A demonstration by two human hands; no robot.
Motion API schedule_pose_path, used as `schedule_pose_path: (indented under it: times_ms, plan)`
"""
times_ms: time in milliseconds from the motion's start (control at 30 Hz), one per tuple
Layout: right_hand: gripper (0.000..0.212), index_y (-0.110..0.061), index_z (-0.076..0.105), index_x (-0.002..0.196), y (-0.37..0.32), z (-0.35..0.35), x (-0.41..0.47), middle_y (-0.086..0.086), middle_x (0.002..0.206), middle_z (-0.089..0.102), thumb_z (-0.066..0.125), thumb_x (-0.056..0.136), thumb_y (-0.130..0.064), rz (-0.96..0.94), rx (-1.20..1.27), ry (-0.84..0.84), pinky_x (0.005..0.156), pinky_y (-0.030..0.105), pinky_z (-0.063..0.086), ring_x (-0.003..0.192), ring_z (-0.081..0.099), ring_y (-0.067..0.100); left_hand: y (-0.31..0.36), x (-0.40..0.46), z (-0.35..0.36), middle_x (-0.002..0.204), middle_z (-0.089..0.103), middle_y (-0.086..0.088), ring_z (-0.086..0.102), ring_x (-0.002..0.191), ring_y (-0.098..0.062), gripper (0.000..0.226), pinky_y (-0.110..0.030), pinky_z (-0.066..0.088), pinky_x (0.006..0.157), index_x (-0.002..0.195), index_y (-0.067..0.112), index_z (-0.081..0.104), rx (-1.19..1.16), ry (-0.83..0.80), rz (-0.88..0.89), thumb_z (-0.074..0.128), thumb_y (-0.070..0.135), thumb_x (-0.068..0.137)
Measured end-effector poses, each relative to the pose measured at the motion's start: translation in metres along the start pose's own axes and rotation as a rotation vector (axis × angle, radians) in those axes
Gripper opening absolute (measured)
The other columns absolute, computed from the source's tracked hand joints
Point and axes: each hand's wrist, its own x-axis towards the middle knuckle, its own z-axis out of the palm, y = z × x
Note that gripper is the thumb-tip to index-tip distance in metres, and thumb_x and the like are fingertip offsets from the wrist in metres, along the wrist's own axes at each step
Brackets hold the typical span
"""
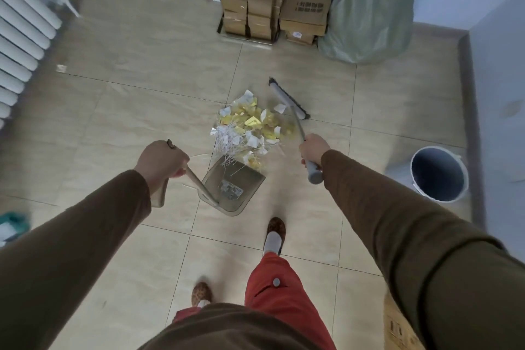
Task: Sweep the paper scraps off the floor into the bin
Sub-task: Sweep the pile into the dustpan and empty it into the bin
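Observation:
A heap of yellow and white paper scraps [250, 125] with thin white strips lies on the tiled floor in the middle. My right hand [312, 149] grips the grey handle of a broom, whose head [288, 98] rests on the floor at the heap's far right edge. My left hand [160, 160] grips the long handle of a translucent brown dustpan [231, 186], whose mouth touches the near edge of the heap. A few strips lie inside the pan. A grey-blue round bin [439, 175] stands at the right by the wall.
Stacked cardboard boxes [272, 0] and a pale green sack [369, 8] stand against the far wall. A white radiator [20, 37] runs along the left. One stray scrap [61, 67] lies near it. My feet [274, 233] stand just behind the dustpan.

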Motion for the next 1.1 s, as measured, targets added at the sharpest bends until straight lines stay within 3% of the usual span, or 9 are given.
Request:
schedule_pose_path:
  times_ms: [67, 133, 200, 267, 367, 500, 567, 833, 1100]
  plan:
    - [0.010, -0.003, 0.060, 0.091, -0.014, -0.015, 0.025, 0.016, 0.098, 0.060, 0.050, 0.093, -0.003, -0.022, -0.058, -0.012, 0.085, 0.036, 0.054, 0.086, 0.059, 0.027, 0.015, 0.009, 0.009, 0.085, 0.065, -0.014, 0.068, 0.080, -0.028, 0.019, -0.043, 0.062, 0.077, 0.066, 0.009, 0.063, -0.009, 0.006, -0.047, 0.063, 0.002, 0.084]
    - [0.020, -0.002, 0.066, 0.107, -0.019, -0.018, 0.037, 0.017, 0.110, 0.066, 0.050, 0.095, -0.005, -0.023, -0.146, -0.051, 0.078, 0.031, 0.051, 0.092, 0.062, 0.031, 0.029, 0.017, 0.016, 0.080, 0.061, -0.013, 0.063, 0.075, -0.024, 0.009, -0.046, 0.060, 0.080, 0.070, -0.003, 0.063, 0.065, 0.015, -0.023, 0.066, 0.001, 0.078]
    - [0.025, -0.003, 0.069, 0.110, -0.013, -0.010, 0.034, 0.016, 0.117, 0.068, 0.048, 0.098, -0.010, 0.039, -0.236, -0.121, 0.068, 0.023, 0.046, 0.092, 0.065, 0.029, 0.041, 0.021, 0.019, 0.079, 0.061, -0.014, 0.063, 0.073, -0.024, 0.011, -0.048, 0.060, 0.082, 0.076, -0.007, 0.065, 0.081, 0.011, -0.026, 0.068, 0.004, 0.074]
    - [0.030, 0.002, 0.065, 0.117, 0.007, 0.001, 0.025, 0.014, 0.101, 0.070, 0.046, 0.097, -0.009, 0.079, -0.182, -0.156, 0.053, 0.018, 0.047, 0.073, 0.065, 0.021, 0.053, 0.024, 0.023, 0.080, 0.064, -0.017, 0.069, 0.074, -0.033, 0.015, -0.054, 0.060, 0.084, 0.077, -0.005, 0.068, 0.093, 0.007, -0.012, 0.068, 0.008, 0.070]
    - [0.036, 0.003, 0.057, 0.126, 0.031, 0.007, -0.005, 0.016, 0.089, 0.066, 0.041, 0.095, -0.007, 0.079, -0.145, -0.213, 0.062, 0.032, 0.057, 0.068, 0.062, 0.025, 0.078, 0.024, 0.029, 0.082, 0.075, -0.016, 0.074, 0.081, -0.031, 0.019, -0.048, 0.059, 0.083, 0.080, -0.003, 0.073, 0.207, -0.006, 0.062, 0.071, 0.013, 0.070]
    - [0.032, -0.002, 0.056, 0.125, 0.034, -0.010, -0.054, 0.013, 0.082, 0.058, 0.037, 0.099, -0.005, 0.167, 0.043, -0.308, 0.042, 0.021, 0.046, 0.054, 0.052, 0.017, 0.112, 0.025, 0.035, 0.079, 0.076, -0.013, 0.075, 0.077, -0.026, 0.019, -0.046, 0.058, 0.087, 0.089, -0.002, 0.070, 0.192, -0.019, 0.087, 0.068, 0.015, 0.081]
    - [0.031, -0.005, 0.057, 0.125, 0.034, -0.021, -0.072, 0.012, 0.082, 0.058, 0.038, 0.100, -0.006, 0.212, 0.108, -0.345, 0.040, 0.020, 0.044, 0.052, 0.049, 0.014, 0.118, 0.027, 0.033, 0.078, 0.076, -0.014, 0.076, 0.076, -0.028, 0.019, -0.044, 0.057, 0.089, 0.092, -0.002, 0.067, 0.159, -0.004, 0.075, 0.067, 0.016, 0.085]
    - [0.033, -0.015, 0.050, 0.135, 0.008, -0.046, -0.122, 0.009, 0.082, 0.055, 0.041, 0.103, -0.011, 0.287, 0.240, -0.423, 0.041, 0.017, 0.044, 0.054, 0.048, 0.011, 0.094, 0.032, 0.004, 0.081, 0.072, -0.020, 0.075, 0.072, -0.033, 0.012, -0.045, 0.061, 0.085, 0.083, -0.001, 0.061, 0.028, 0.029, 0.021, 0.067, 0.009, 0.087]
    - [0.043, -0.017, 0.044, 0.145, -0.013, -0.075, -0.128, 0.012, 0.088, 0.061, 0.043, 0.103, -0.012, 0.125, -0.079, -0.438, 0.041, 0.021, 0.045, 0.048, 0.052, 0.011, 0.027, 0.040, -0.023, 0.086, 0.074, -0.021, 0.075, 0.075, -0.029, 0.012, -0.045, 0.060, 0.087, 0.090, -0.004, 0.068, -0.173, 0.029, -0.105, 0.065, 0.007, 0.085]
